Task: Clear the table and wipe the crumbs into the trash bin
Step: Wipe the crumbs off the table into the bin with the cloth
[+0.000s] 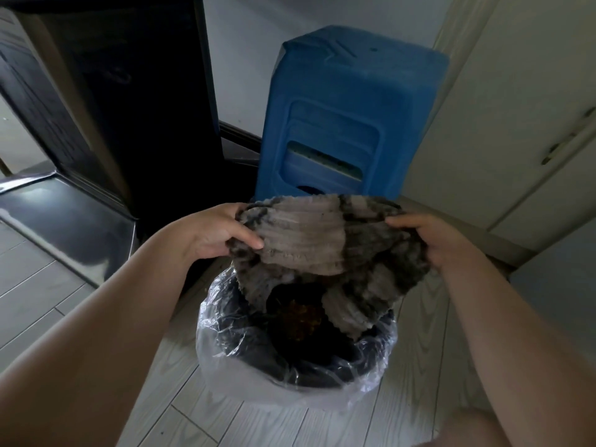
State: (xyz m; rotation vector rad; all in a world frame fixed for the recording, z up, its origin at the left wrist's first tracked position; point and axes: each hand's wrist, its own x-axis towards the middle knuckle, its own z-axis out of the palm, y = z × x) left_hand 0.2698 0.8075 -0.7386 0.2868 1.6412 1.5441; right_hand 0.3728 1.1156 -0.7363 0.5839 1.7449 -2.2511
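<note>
A grey and dark striped ribbed cloth [325,243] is stretched between both hands directly above the trash bin [251,356]. My left hand [213,230] grips the cloth's left edge, and my right hand [429,237] grips its right edge. The lower part of the cloth hangs down into the bin's mouth. The bin is dark, round and lined with a clear plastic bag. Brownish crumbs or scraps [301,317] lie inside it, partly hidden by the cloth.
A blue plastic stool [348,101] stands right behind the bin. Dark furniture [122,101] fills the left side. Pale cabinet doors [516,124] are on the right. The floor [64,285] is light wood-look tile.
</note>
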